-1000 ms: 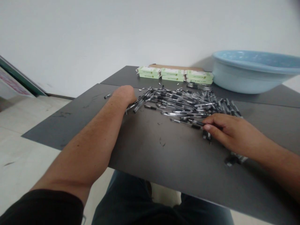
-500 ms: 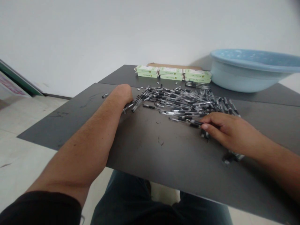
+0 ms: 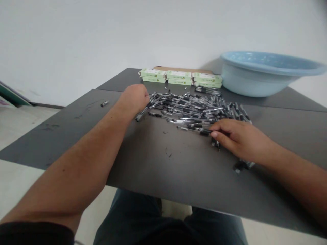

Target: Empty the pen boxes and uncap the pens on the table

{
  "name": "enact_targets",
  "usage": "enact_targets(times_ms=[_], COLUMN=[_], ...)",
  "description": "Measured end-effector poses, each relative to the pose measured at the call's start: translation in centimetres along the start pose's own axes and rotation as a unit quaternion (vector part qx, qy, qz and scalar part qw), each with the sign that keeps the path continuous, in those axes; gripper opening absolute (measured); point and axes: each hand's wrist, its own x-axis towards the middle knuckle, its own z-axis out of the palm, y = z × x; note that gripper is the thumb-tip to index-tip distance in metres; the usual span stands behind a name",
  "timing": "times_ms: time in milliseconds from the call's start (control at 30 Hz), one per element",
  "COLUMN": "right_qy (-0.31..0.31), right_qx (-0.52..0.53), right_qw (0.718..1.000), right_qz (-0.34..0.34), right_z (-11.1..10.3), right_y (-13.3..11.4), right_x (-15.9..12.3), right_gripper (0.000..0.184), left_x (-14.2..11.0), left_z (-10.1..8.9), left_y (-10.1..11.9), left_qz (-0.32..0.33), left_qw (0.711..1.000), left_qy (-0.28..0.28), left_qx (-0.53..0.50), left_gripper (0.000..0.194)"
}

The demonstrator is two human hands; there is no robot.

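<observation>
A heap of clear pens with black grips [image 3: 189, 105] spreads across the dark table [image 3: 153, 160]. At the heap's left end is my left hand [image 3: 136, 97], closed with its fingers curled down. Pens lie right against it, but its fingertips are hidden behind the hand, so what they hold cannot be made out. My right hand [image 3: 237, 137] is at the front right of the heap, thumb and forefinger closed on the dark end of a pen [image 3: 205, 131]. A few more pens [image 3: 244, 165] lie partly under that hand.
Green-and-white boxes [image 3: 178, 77] stand stacked in a row at the back. Behind them lies a brown cardboard piece [image 3: 184, 69]. A large light-blue basin [image 3: 255, 80] sits at the back right. A short pen piece [image 3: 104, 103] lies left of my left arm.
The view has shifted, so the table things appear farther left. My left hand has moved slightly, its back now turned more towards me. My right hand keeps its pinch beside the heap.
</observation>
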Motion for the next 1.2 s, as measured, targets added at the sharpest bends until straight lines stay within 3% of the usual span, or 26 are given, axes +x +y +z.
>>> enact_targets(times_ms=[133,233,333,567,1200], right_qy=[0.001,0.005,0.002,0.009,0.004], right_qx=[-0.001,-0.009,-0.020,-0.034,-0.054], right_qw=[1.000,1.000,1.000,0.999,0.998], right_qz=[0.004,0.008,0.012,0.015,-0.013], right_z=[-0.1,-0.2,-0.4,-0.5,0.1], right_y=[-0.3,-0.5,-0.5,-0.5,-0.9], right_x=[0.2,0.3,0.4,0.4,0.5], right_gripper=[0.018,0.015,0.013,0.015,0.015], left_x=[-2.4,-4.6,-6.0,-6.9,-7.6], left_z=[0.2,0.8,1.1,1.1,0.8], left_y=[4.6,7.2,8.5,9.2,9.6], left_qz=[0.139,0.237,0.291,0.307,0.363], left_qw=[0.983,0.953,0.930,0.909,0.903], left_qy=[0.028,-0.001,-0.021,-0.023,-0.033], left_qx=[-0.114,-0.190,-0.222,-0.281,-0.229], left_gripper=[0.023,0.024,0.022,0.014,0.009])
